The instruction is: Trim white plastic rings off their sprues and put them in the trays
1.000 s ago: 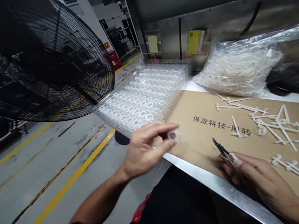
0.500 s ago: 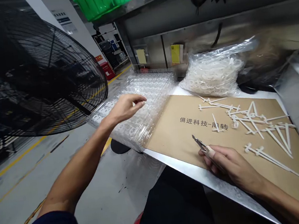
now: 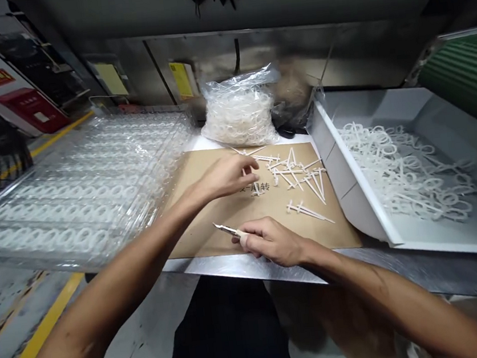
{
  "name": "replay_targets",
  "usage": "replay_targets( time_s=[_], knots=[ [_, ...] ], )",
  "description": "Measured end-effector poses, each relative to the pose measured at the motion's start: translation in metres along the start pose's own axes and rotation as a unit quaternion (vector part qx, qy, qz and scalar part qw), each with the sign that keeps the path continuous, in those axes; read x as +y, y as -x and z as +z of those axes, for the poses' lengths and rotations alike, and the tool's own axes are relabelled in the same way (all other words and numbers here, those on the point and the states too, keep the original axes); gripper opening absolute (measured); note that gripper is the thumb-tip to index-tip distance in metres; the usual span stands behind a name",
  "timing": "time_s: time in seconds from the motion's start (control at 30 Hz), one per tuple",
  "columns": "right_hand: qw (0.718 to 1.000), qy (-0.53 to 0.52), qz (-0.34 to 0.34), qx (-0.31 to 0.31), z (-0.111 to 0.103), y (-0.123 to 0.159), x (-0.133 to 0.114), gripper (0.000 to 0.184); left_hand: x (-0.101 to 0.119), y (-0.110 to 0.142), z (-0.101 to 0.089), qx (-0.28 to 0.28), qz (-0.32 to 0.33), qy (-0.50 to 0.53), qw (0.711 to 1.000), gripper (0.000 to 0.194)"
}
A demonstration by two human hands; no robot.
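The right hand (image 3: 271, 242) closes on small cutters (image 3: 226, 229) over the kraft paper (image 3: 193, 236), while the open left hand (image 3: 232, 177) hovers just beside white plastic sprues (image 3: 294, 175)

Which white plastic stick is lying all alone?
The long white plastic stick near the front of the brown cardboard sheet, just beyond the right hand. It lies apart, while the others cross in a pile farther back.
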State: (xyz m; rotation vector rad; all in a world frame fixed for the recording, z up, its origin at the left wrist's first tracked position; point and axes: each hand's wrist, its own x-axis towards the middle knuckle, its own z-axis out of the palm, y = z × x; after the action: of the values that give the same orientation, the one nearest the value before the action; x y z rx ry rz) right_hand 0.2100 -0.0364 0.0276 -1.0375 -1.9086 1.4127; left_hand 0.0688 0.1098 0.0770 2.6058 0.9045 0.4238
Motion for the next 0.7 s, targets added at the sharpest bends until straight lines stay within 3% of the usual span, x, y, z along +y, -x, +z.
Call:
replay_targets(
  time_s=[0.1, 0.2, 0.33, 0.43, 0.57, 0.7],
  knots=[
    [0.999, 0.025, -0.027, -0.022, -0.002, -0.001, 0.0, 0.017, 0.006, -0.032, 0.032, -0.061, 0.015, -0.012, 0.998, 0.033],
    [0.998, 0.042, -0.038, -0.025, -0.003, -0.001, 0.0, 0.016, 0.014, -0.049, 0.055, -0.047, 0.018, -0.017, 0.999, 0.032],
    [0.998, 0.054, -0.036, -0.021, -0.004, 0.0, -0.001, 0.018, 0.014, -0.052, 0.056, -0.006, 0.01, 0.011, 1.0, 0.021],
    [0.997, 0.056, -0.04, -0.024, -0.006, 0.0, -0.004, 0.018, 0.003, -0.033, 0.043, 0.03, -0.005, 0.065, 0.997, 0.023],
    [0.997, 0.052, -0.048, -0.025, -0.007, 0.0, -0.004, 0.02, -0.021, 0.021, 0.037, 0.1, -0.084, 0.23, 0.964, 0.041],
    [0.997, 0.045, -0.053, -0.024, -0.007, -0.001, -0.001, 0.02, -0.044, 0.074, 0.042, 0.127, -0.13, 0.184, 0.966, 0.036]
  ],
)
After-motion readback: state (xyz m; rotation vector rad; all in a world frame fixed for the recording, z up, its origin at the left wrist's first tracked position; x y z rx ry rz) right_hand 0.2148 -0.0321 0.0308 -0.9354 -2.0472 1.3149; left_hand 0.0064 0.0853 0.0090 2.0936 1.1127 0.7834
